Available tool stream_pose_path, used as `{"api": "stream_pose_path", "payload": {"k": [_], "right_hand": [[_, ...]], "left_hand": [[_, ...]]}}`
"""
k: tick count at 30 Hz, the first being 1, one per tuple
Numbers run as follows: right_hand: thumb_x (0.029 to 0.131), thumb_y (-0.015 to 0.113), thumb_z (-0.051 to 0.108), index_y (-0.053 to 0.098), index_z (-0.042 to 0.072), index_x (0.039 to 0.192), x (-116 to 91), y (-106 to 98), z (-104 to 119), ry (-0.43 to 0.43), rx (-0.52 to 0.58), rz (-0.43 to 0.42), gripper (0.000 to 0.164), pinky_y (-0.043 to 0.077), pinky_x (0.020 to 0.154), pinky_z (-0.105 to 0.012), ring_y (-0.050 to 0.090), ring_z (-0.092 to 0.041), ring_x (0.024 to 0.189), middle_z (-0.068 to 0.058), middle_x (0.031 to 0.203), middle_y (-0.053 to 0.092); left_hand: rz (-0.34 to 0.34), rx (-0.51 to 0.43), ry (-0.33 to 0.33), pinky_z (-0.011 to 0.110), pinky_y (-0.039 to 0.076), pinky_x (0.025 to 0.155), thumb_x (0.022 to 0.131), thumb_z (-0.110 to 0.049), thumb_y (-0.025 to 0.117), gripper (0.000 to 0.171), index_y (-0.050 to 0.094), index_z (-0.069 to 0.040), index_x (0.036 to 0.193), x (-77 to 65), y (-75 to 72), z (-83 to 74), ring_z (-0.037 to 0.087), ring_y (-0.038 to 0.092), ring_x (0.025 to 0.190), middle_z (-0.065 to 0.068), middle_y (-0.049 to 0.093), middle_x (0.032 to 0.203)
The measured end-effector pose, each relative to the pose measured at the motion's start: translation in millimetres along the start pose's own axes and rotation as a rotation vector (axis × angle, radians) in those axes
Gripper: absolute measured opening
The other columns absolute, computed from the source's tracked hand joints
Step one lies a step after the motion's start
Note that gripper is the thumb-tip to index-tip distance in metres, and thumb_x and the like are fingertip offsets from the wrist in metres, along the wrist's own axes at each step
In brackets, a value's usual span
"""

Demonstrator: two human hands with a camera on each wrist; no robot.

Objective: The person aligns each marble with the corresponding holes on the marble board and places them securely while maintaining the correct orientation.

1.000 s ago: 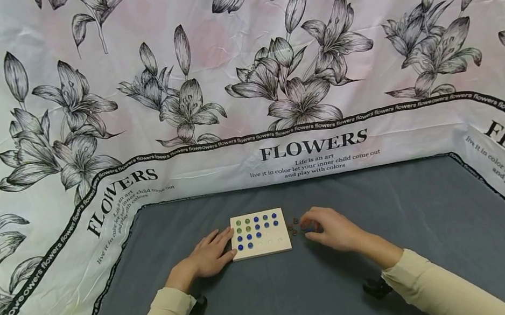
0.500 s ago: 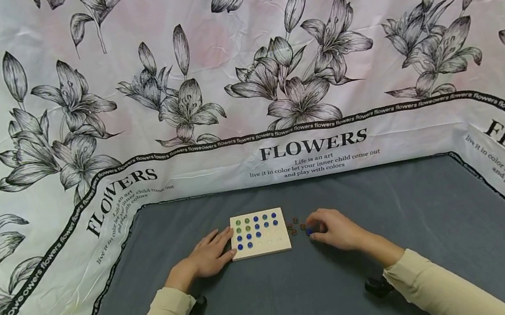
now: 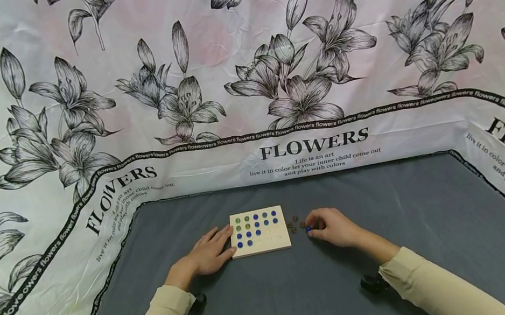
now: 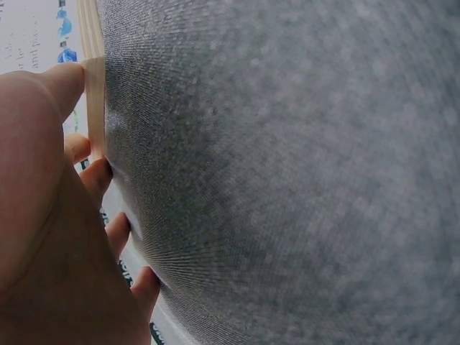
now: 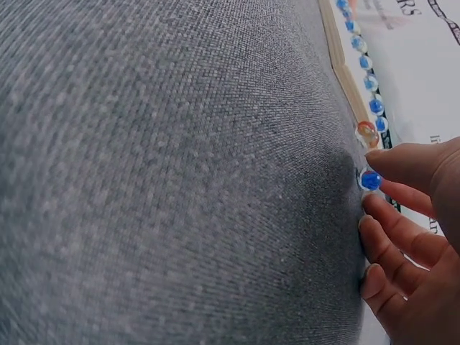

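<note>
A pale wooden board [image 3: 271, 247] lies on the grey cloth, with green marbles [image 3: 243, 223] and blue marbles [image 3: 256, 224] in rows of hollows; several hollows at its lower right hold nothing. My left hand [image 3: 209, 252] rests at the board's left edge, fingers loosely extended, the thumb touching the side in the left wrist view. Right of the board, my right hand [image 3: 333, 227] pinches a blue marble [image 5: 370, 180] between thumb and forefinger, low over the cloth. Several amber-brown marbles [image 3: 295, 218] lie loose between that hand and the board.
Grey cloth [image 3: 274, 301] covers the table around the board. Behind and at the sides hangs a white sheet [image 3: 215, 168] printed with flowers and lettering. A dark device [image 3: 373, 283] sits by the right wrist.
My right hand has drawn slightly right, uncovering an amber-brown marble, and its thumb and forefinger have come together on the blue marble. The left hand has stayed at the board.
</note>
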State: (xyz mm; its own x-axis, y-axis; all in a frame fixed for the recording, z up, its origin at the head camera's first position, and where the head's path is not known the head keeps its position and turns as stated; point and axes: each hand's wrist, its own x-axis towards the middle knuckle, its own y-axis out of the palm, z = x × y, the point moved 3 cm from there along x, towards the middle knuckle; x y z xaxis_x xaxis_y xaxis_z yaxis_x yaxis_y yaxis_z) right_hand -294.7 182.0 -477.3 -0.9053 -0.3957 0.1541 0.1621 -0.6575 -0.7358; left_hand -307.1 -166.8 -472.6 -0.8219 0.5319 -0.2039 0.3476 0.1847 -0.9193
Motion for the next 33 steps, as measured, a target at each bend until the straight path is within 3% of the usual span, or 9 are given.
{"api": "stream_pose_path", "payload": {"k": [20, 33], "right_hand": [[0.092, 0.077, 0.011, 0.073, 0.008, 0.098, 9.2, 2.4, -8.0, 0.015, -0.049, 0.004, 0.008, 0.047, 0.062, -0.028, 0.055, -0.009, 0.068, 0.004, 0.082, 0.065], [0.093, 0.076, 0.011, 0.074, 0.004, 0.098, 8.1, -6.6, -5.2, -0.002, 0.033, 0.005, 0.008, 0.051, 0.063, -0.028, 0.062, -0.011, 0.073, 0.001, 0.084, 0.069]], "left_hand": [[0.002, 0.024, -0.016, 0.062, 0.015, 0.123, 0.111, -0.042, 0.043, 0.064, 0.024, -0.012, 0.165, 5.2, 0.3, 1.5, 0.040, 0.015, 0.156, 0.008, 0.021, 0.170], [-0.018, 0.010, -0.012, 0.061, 0.013, 0.124, 0.110, -0.042, 0.044, 0.065, 0.024, -0.012, 0.165, 7.4, 4.5, 4.7, 0.040, 0.014, 0.156, 0.009, 0.022, 0.170]]}}
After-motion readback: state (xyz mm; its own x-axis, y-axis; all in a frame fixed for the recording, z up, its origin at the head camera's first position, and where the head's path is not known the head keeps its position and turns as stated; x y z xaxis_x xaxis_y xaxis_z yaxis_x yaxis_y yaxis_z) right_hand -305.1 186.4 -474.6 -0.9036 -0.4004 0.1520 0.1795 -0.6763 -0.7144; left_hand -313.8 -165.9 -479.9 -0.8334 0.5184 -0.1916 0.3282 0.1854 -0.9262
